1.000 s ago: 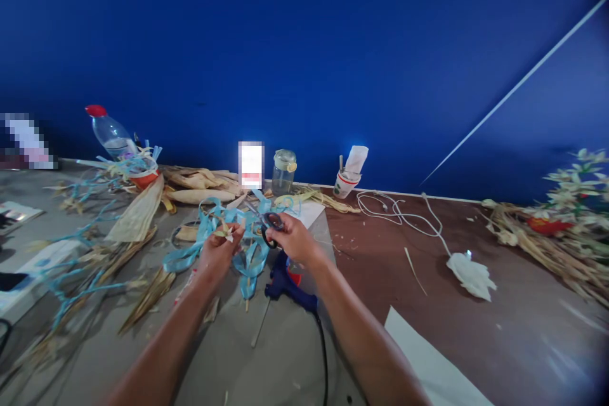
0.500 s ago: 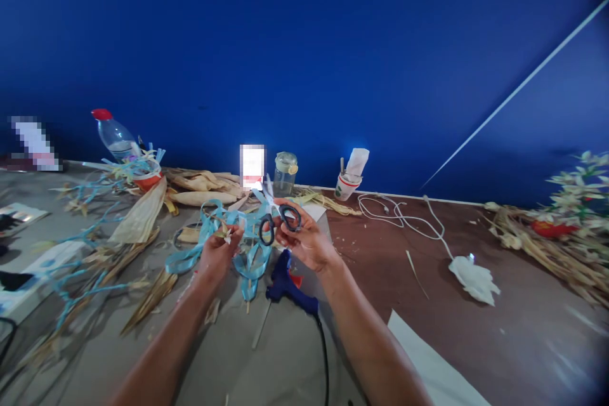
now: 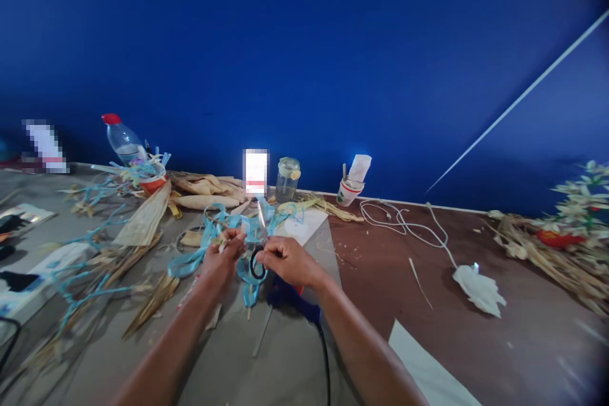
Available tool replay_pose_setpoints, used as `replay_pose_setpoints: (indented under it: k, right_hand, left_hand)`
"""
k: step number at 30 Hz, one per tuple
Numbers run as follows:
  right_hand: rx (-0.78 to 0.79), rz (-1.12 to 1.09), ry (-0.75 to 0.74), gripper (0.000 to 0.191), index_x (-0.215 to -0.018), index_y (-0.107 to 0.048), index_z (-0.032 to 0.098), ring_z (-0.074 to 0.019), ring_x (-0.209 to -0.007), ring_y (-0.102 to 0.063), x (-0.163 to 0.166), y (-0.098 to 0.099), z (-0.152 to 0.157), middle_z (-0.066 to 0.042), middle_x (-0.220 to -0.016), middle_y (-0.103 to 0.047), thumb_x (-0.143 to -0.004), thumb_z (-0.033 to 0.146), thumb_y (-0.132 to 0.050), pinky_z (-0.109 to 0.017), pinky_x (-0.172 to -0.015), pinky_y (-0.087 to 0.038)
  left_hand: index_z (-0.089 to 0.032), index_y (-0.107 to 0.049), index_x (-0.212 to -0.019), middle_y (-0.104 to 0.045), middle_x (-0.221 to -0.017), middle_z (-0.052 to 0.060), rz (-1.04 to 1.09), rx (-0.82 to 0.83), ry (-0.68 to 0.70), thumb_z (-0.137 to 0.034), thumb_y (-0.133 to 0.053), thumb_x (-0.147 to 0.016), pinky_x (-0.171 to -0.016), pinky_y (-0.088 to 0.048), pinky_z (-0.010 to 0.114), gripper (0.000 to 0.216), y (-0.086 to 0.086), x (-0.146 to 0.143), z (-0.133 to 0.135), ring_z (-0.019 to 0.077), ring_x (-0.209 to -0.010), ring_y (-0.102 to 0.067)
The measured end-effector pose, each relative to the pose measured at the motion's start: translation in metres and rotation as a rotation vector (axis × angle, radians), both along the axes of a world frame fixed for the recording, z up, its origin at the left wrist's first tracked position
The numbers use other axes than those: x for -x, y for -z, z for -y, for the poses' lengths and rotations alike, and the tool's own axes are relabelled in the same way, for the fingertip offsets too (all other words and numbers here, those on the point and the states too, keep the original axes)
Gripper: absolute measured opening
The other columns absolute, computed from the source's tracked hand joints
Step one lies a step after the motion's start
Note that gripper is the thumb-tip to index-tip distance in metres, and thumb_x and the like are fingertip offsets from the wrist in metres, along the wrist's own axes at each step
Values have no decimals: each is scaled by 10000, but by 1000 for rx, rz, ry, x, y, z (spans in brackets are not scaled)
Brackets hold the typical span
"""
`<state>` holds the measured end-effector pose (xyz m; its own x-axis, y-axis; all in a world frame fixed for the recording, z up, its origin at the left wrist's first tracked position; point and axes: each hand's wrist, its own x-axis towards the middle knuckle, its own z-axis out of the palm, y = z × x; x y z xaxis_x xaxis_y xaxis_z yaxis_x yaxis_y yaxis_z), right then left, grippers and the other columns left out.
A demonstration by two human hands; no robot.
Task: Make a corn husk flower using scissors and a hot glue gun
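My right hand [image 3: 288,260] is closed round the handles of a pair of scissors [image 3: 262,219], whose blades point up and away from me. Close on its left, my left hand [image 3: 223,257] pinches a small pale piece of dried husk [image 3: 227,240], partly covered by the fingers. Light blue ribbon [image 3: 188,261] lies in loops beneath and around both hands. Just below my right hand rests a dark blue glue gun [image 3: 295,300], its upper part hidden by that hand.
Dried corn husks [image 3: 209,184] lie along the wall. A clear jar [image 3: 287,181], a paper cup [image 3: 349,191] and a white cable [image 3: 404,219] stand or lie at the back. Blue-wrapped stems [image 3: 90,292] and a power strip [image 3: 47,273] are at left; a white paper [image 3: 423,368] at front right.
My right hand has come down and turned palm-down with the scissors, nearer my left hand. The left hand still pinches the husk piece. The view has shifted slightly.
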<state>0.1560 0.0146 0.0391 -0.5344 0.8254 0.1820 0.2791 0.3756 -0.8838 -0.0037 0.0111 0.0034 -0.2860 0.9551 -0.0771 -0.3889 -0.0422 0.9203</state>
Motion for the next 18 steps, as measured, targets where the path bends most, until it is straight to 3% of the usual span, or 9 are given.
replay_pose_setpoints:
  k: [3,6,11,18]
  right_hand:
    - [-21,77,-50,378,-510,-388,172,-77,-576,-379,2,3,1,56,-561,-370,-834,297,-536,-216,-560,-278]
    - [2,118,-126,381,-503,-375,172,-72,-554,-359,4,9,1,65,-531,-348,-830,281,-536,-212,-536,-265]
    - [82,187,-244,297,-554,-506,153,-68,-538,-393,10,18,0,65,-539,-428,-808,288,-580,-201,-506,-267]
    - [112,172,-270,203,-681,-652,157,-78,-563,-456,11,28,-3,51,-582,-525,-825,288,-596,-181,-522,-327]
  left_hand:
    - [-173,-616,-680,-535,-613,-36,45,-37,20,-352,-811,-575,-646,-496,250,285,-3,-2,2,92,-552,-506]
    - [-167,-609,-694,-550,-612,-35,53,-26,61,-342,-804,-597,-688,-511,267,280,-3,-4,4,104,-578,-540]
    - [-172,-589,-743,-591,-624,-35,142,-41,130,-314,-783,-648,-642,-509,251,258,-4,-4,8,103,-574,-560]
    - [-175,-480,-622,-393,-423,-110,294,-89,98,-267,-807,-621,-539,-470,194,341,-11,-2,4,31,-396,-311]
